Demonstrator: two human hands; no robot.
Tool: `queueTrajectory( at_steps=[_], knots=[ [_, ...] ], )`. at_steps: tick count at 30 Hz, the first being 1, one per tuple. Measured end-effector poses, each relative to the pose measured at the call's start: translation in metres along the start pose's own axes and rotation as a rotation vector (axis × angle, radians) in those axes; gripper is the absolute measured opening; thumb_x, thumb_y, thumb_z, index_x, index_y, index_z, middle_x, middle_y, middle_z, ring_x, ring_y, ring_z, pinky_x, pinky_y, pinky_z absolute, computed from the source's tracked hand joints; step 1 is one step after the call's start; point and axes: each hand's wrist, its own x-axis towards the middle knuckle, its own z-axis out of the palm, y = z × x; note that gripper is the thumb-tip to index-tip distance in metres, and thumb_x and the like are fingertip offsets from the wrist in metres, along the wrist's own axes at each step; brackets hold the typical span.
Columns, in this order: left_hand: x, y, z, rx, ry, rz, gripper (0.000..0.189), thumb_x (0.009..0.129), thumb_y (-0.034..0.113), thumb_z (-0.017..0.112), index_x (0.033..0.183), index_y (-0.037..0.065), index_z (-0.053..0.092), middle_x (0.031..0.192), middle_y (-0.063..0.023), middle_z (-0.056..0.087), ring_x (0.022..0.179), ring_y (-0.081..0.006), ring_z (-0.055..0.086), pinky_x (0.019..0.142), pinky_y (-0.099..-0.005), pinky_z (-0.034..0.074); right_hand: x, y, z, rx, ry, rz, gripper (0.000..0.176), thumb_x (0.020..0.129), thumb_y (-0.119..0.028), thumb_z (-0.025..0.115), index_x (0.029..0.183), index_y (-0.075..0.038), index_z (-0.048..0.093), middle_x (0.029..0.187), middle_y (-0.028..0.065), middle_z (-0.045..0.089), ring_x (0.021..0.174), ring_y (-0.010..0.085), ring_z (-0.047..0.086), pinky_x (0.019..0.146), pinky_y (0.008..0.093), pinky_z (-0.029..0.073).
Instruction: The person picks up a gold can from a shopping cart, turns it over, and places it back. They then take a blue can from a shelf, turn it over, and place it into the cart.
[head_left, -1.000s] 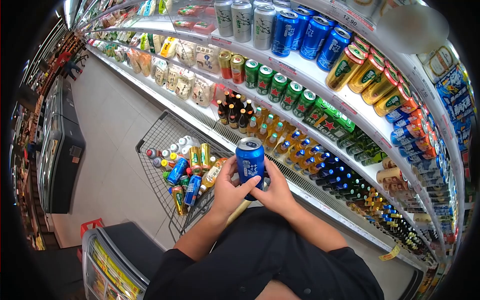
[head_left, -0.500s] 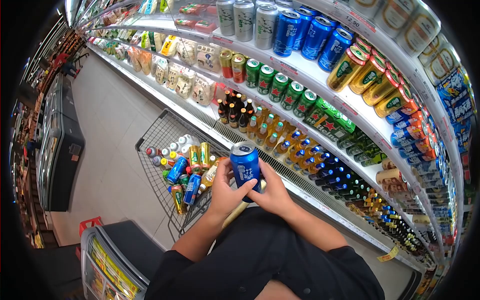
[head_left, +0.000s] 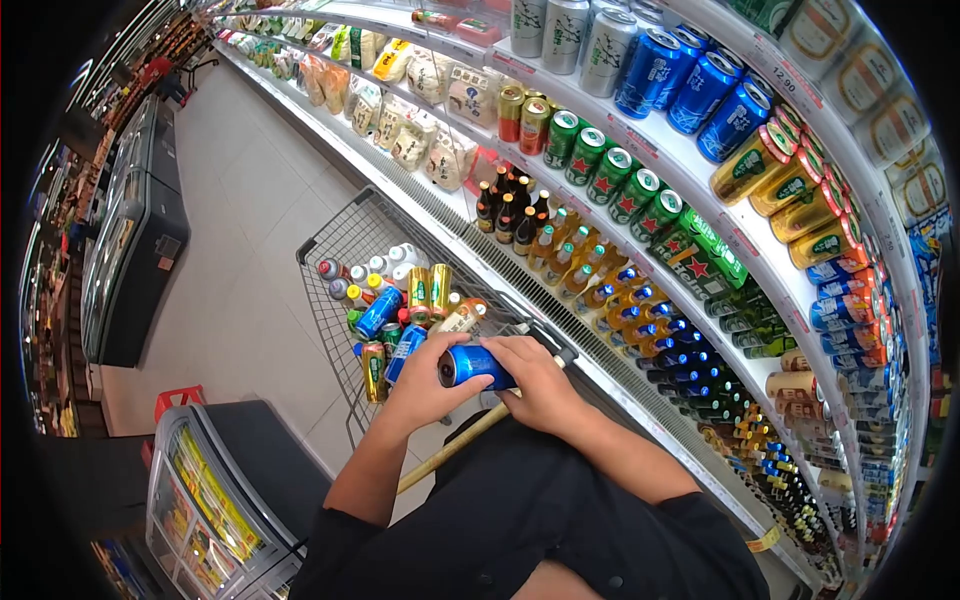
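Observation:
A blue can (head_left: 474,367) lies on its side between both hands in front of my body, its end turned to the left. My left hand (head_left: 424,380) is wrapped round the left end, thumb along the near side. My right hand (head_left: 532,382) holds the right part, fingers over the top. Just beyond is a wire shopping cart (head_left: 335,232) holding several bottles and cans, among them a blue can (head_left: 379,312) and a gold can (head_left: 440,290). The cart's handle (head_left: 460,442) runs below my hands.
Refrigerated shelves (head_left: 620,125) with cans and bottles curve along the right. At the left stand a dark freezer (head_left: 150,240) and, nearer, a glass-topped freezer (head_left: 215,500). A red stool (head_left: 180,400) is beside it. A person (head_left: 160,72) is far down the aisle.
The blue can has tipped from upright to lying sideways and sits lower. Both hands have shifted round it. The view has turned, so the cart and shelves appear farther right.

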Motion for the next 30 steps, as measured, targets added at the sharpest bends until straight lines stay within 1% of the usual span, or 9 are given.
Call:
queueTrajectory(
  at_steps=[5, 7, 10, 13, 16, 20, 24, 25, 30],
  knots=[
    [-0.005, -0.042, -0.010, 0.008, 0.080, 0.080, 0.055, 0.077, 0.029, 0.090, 0.120, 0.004, 0.065, 0.116, -0.0135, 0.068, 0.104, -0.0239, 0.068, 0.090, -0.0360, 0.055, 0.009, 0.002, 0.019, -0.108, -0.022, -0.021, 0.080, 0.073, -0.004, 0.083, 0.147, -0.005, 0.050, 0.144, 0.0186, 0.053, 0.135, 0.0408, 0.048, 0.113, 0.0490, 0.041],
    [-0.001, -0.055, -0.025, -0.150, 0.159, -0.154, 0.052, 0.079, 0.026, 0.089, 0.119, 0.003, 0.065, 0.109, -0.0111, 0.069, 0.100, -0.0193, 0.068, 0.089, -0.0348, 0.055, 0.012, 0.005, 0.024, -0.202, -0.002, 0.062, 0.079, 0.079, -0.011, 0.083, 0.149, -0.007, 0.048, 0.150, 0.0209, 0.046, 0.142, 0.0428, 0.041, 0.117, 0.0503, 0.037],
    [0.010, -0.067, -0.055, -0.246, 0.343, -0.311, 0.050, 0.081, 0.020, 0.087, 0.120, 0.002, 0.062, 0.104, -0.0133, 0.068, 0.079, -0.0184, 0.069, 0.059, -0.0300, 0.058, 0.009, 0.025, 0.029, -0.292, 0.001, 0.098, 0.076, 0.081, -0.014, 0.082, 0.149, -0.007, 0.048, 0.150, 0.0209, 0.047, 0.142, 0.0425, 0.042, 0.117, 0.0504, 0.037],
    [0.032, -0.162, -0.074, -0.236, 0.568, -0.286, 0.052, 0.082, 0.018, 0.086, 0.123, 0.002, 0.058, 0.102, -0.0156, 0.067, 0.069, -0.0183, 0.067, 0.046, -0.0288, 0.054, -0.011, 0.053, 0.048, -0.320, -0.076, 0.174, 0.070, 0.082, -0.019, 0.081, 0.145, -0.006, 0.053, 0.147, 0.0222, 0.050, 0.142, 0.0425, 0.042, 0.117, 0.0507, 0.036],
    [0.048, -0.209, -0.079, -0.233, 0.758, -0.425, 0.055, 0.083, 0.017, 0.084, 0.125, 0.002, 0.052, 0.099, -0.0162, 0.066, 0.063, -0.0192, 0.066, 0.045, -0.0308, 0.054, -0.026, 0.065, 0.060, -0.289, -0.146, 0.249, 0.067, 0.081, -0.021, 0.081, 0.141, -0.006, 0.057, 0.144, 0.0230, 0.053, 0.142, 0.0432, 0.042, 0.118, 0.0510, 0.035],
    [0.057, -0.280, -0.073, -0.381, 0.807, -0.560, 0.058, 0.085, 0.018, 0.084, 0.127, 0.002, 0.046, 0.104, -0.0211, 0.064, 0.051, -0.0222, 0.063, 0.044, -0.0321, 0.055, -0.042, 0.077, 0.066, -0.287, -0.128, 0.272, 0.059, 0.082, -0.019, 0.081, 0.136, -0.004, 0.061, 0.139, 0.0210, 0.058, 0.138, 0.0406, 0.048, 0.115, 0.0479, 0.040],
    [0.053, -0.322, -0.057, -0.445, 0.761, -0.580, 0.064, 0.086, 0.017, 0.083, 0.133, 0.003, 0.043, 0.115, -0.0211, 0.062, 0.077, -0.0274, 0.070, 0.051, -0.0360, 0.062, -0.050, 0.081, 0.065, -0.276, -0.063, 0.294, 0.049, 0.083, -0.016, 0.080, 0.128, -0.002, 0.066, 0.132, 0.0185, 0.063, 0.132, 0.0375, 0.053, 0.111, 0.0459, 0.044],
    [0.049, -0.328, -0.053, -0.502, 0.740, -0.612, 0.069, 0.086, 0.018, 0.084, 0.138, 0.004, 0.041, 0.125, -0.0213, 0.057, 0.095, -0.0310, 0.068, 0.059, -0.0389, 0.065, -0.051, 0.081, 0.065, -0.274, -0.065, 0.299, 0.049, 0.083, -0.016, 0.080, 0.128, -0.002, 0.066, 0.132, 0.0185, 0.063, 0.132, 0.0375, 0.053, 0.111, 0.0459, 0.044],
    [0.055, -0.360, -0.035, -0.821, 0.825, -0.622, 0.069, 0.088, 0.021, 0.084, 0.140, 0.006, 0.040, 0.137, -0.0210, 0.049, 0.103, -0.0348, 0.065, 0.072, -0.0449, 0.065, -0.054, 0.080, 0.065, -0.249, -0.022, 0.259, 0.041, 0.083, -0.014, 0.079, 0.121, -0.002, 0.069, 0.120, 0.0180, 0.068, 0.123, 0.0372, 0.060, 0.110, 0.0475, 0.044]
  ],
)
